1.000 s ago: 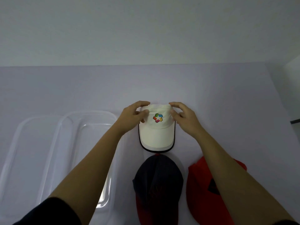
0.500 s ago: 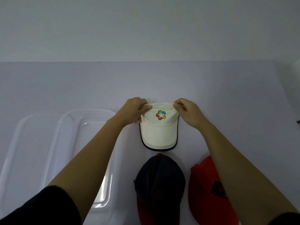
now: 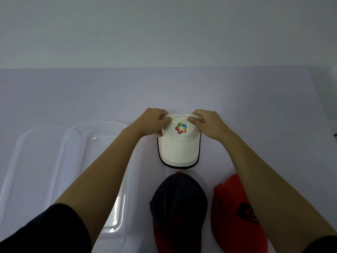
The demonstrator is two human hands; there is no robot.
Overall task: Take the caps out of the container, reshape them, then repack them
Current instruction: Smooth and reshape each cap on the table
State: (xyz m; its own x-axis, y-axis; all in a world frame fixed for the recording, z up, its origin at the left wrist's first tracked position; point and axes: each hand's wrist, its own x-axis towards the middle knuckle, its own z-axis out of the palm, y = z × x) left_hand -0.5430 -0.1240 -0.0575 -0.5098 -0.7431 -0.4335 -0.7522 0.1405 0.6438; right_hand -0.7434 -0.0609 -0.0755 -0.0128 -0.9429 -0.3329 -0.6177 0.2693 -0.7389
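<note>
A white cap [image 3: 177, 148] with a coloured logo and a black-edged brim lies in the middle of the table, brim toward me. My left hand [image 3: 155, 121] pinches the left side of its crown. My right hand [image 3: 206, 122] pinches the right side, and the crown's top edge is pulled taut between them. A dark navy cap [image 3: 177, 199] with a red brim lies nearer to me. To its right is a red cap [image 3: 231, 212], partly hidden under my right forearm. The clear plastic container [image 3: 102, 128] sits at the left, nothing visible inside.
A second clear piece, perhaps the lid [image 3: 27, 143], lies under or beside the container at the far left. The pale table [image 3: 255, 106] runs back to a grey wall. The table's right edge is at the far right.
Both hands have shifted from the cap's sides to its top edge and closed into pinches on the crown, stretching it flat and a little further away from me.
</note>
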